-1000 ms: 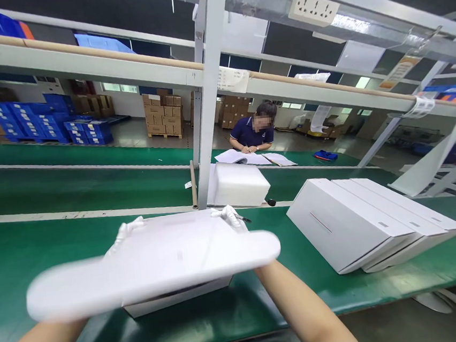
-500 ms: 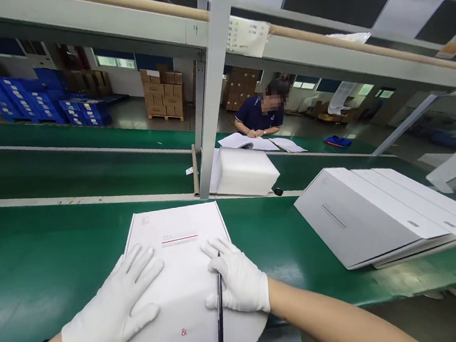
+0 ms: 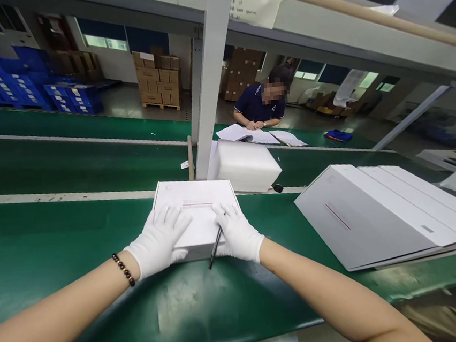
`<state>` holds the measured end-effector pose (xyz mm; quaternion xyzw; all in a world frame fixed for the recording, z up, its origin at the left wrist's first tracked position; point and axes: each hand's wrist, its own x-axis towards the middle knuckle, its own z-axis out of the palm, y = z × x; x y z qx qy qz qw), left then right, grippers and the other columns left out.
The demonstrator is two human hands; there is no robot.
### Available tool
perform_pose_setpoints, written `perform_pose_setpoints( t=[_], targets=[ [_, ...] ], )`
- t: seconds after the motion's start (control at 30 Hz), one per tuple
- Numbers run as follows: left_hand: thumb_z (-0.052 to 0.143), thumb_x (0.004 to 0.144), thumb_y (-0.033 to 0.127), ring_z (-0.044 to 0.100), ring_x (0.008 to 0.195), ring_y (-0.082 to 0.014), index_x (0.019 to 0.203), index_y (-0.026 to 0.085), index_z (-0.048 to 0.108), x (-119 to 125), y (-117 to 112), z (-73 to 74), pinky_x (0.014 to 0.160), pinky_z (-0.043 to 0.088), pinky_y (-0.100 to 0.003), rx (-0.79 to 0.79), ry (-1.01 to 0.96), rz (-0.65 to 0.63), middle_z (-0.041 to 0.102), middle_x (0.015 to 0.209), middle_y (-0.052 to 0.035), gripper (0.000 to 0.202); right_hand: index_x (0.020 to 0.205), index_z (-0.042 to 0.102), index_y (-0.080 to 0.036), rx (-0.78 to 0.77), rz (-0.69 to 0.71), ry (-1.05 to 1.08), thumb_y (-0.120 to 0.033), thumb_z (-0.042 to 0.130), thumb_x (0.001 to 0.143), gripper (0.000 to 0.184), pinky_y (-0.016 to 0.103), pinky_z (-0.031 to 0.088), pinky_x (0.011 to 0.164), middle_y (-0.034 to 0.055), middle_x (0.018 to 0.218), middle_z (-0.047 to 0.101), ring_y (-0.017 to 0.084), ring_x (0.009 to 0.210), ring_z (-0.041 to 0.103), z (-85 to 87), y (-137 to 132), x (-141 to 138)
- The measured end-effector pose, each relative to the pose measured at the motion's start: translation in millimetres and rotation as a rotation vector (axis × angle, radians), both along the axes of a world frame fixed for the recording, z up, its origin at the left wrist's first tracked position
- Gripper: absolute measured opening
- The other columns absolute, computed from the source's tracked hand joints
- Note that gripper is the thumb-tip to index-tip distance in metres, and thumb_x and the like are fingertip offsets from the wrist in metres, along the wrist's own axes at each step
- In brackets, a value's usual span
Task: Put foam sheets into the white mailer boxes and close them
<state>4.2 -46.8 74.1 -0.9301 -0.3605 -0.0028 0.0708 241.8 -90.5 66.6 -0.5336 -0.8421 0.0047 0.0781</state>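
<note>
White box [image 3: 200, 219]: we found its print [image 3: 191, 201] illegible.
Left hand [image 3: 158, 246]: fingers lay spread, hiding a corner.
Right hand [image 3: 239, 235]: fingers grasped a pen [image 3: 216, 246], partly hidden.

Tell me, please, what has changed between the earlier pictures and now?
The lid, first raised in both hands, is now down, with the left hand and right hand resting on it. Its front flap no longer sticks out. The box has moved away from the person. The pen stays in the right hand; the row of boxes is unchanged.
</note>
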Motion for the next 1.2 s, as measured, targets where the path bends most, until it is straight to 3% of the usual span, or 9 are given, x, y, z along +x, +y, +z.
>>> perform_pose_setpoints(
  t=[0.23, 0.47, 0.57, 0.67, 0.8, 0.9, 0.97, 1.07, 1.2],
  targets=[
    [0.067, 0.078, 0.047, 0.036, 0.135, -0.0403, 0.139, 0.019, 0.049, -1, 0, -18.0, 0.113, 0.026, -0.053, 0.078, -0.101, -0.037, 0.045, 0.144, -0.0193, 0.07, 0.101, 0.059, -0.014, 0.058, -0.048, 0.084, -0.039, 0.084, 0.059, 0.055, 0.064, 0.021, 0.108, 0.0241, 0.143, 0.042, 0.044, 0.132, 0.033, -5.9, -1, -4],
    [0.066, 0.079, 0.047, 0.036, 0.135, -0.039, 0.138, 0.018, 0.051, 4, 1, -15.7, 0.113, 0.026, -0.054, 0.042, -0.173, -0.046, 0.048, 0.143, -0.0173, 0.068, 0.097, 0.057, -0.017, 0.068, -0.051, 0.184, -0.048, 0.085, 0.054, 0.061, 0.062, 0.028, 0.106, 0.0231, 0.14, 0.046, 0.043, 0.131, 0.036, -12.1, 4, -7],
    [0.069, 0.074, 0.051, 0.031, 0.137, -0.0433, 0.134, 0.021, 0.055, -1, -10, -10.8, 0.112, 0.019, -0.064, 0.098, -0.173, 0.052, 0.047, 0.144, -0.0176, 0.068, 0.101, 0.056, -0.022, 0.083, -0.015, 0.381, -0.044, 0.08, 0.062, 0.05, 0.055, 0.032, 0.11, 0.0156, 0.136, 0.052, 0.035, 0.131, 0.041, -14.6, -6, 8],
    [0.069, 0.064, 0.065, 0.017, 0.14, -0.052, 0.139, 0.014, 0.048, -20, -32, -16.1, 0.108, 0.011, -0.074, 0.108, -0.366, 0.285, 0.032, 0.151, -0.0248, 0.094, 0.093, 0.052, -0.025, 0.211, -0.243, 0.671, -0.042, 0.07, 0.074, 0.032, 0.054, 0.027, 0.114, 0.0128, 0.134, 0.053, 0.031, 0.135, 0.039, -29.4, -34, 27],
    [0.049, 0.076, 0.072, 0.021, 0.141, -0.048, 0.154, 0.012, 0.017, -45, -57, -29.9, 0.107, 0.024, -0.071, -0.384, -0.902, 0.659, 0.021, 0.156, -0.0253, 0.104, 0.084, 0.039, -0.026, 0.028, -0.539, 1.188, -0.05, 0.067, 0.074, 0.039, 0.054, 0.042, 0.102, 0.0132, 0.126, 0.055, 0.031, 0.129, 0.046, -54.5, -77, 29],
    [0.04, 0.089, 0.06, 0.045, 0.132, -0.035, 0.154, 0.025, 0.017, -46, -67, -31.5, 0.105, 0.044, -0.053, -0.927, -1.174, 0.563, 0.041, 0.15, -0.0142, 0.078, 0.082, 0.033, -0.026, -0.32, -0.484, 1.516, -0.051, 0.062, 0.078, 0.038, 0.043, 0.055, 0.082, 0.0061, 0.097, 0.062, 0.025, 0.098, 0.064, -61.4, -95, 16],
    [0.041, 0.091, 0.052, 0.056, 0.123, -0.0289, 0.154, 0.027, 0.019, -39, -70, -31.8, 0.1, 0.051, -0.043, -1.056, -1.231, 0.436, 0.051, 0.143, -0.0101, 0.071, 0.08, 0.032, -0.026, -0.347, -0.489, 1.573, -0.048, 0.062, 0.077, 0.038, 0.039, 0.055, 0.078, 0.0017, 0.086, 0.06, 0.022, 0.085, 0.064, -63.8, -97, 9],
    [0.045, 0.089, 0.051, 0.054, 0.126, -0.0269, 0.152, 0.023, 0.022, -30, -66, -41.3, 0.106, 0.046, -0.041, -0.918, -1.203, 0.456, 0.052, 0.142, -0.0105, 0.073, 0.082, 0.036, -0.026, -0.23, -0.59, 1.423, -0.046, 0.063, 0.075, 0.035, 0.037, 0.054, 0.075, 0.0003, 0.082, 0.059, 0.02, 0.079, 0.062, -70.7, -87, 5],
    [0.048, 0.086, 0.053, 0.05, 0.129, -0.0348, 0.143, 0.015, 0.04, -30, -46, -67.0, 0.104, 0.043, -0.052, -0.535, -0.924, 0.705, 0.059, 0.133, -0.0167, 0.069, 0.082, 0.04, -0.026, -0.113, -0.735, 1.132, -0.037, 0.065, 0.07, 0.03, 0.037, 0.053, 0.072, 0.0005, 0.08, 0.06, 0.021, 0.076, 0.06, -80.2, -63, 11]
  ],
)
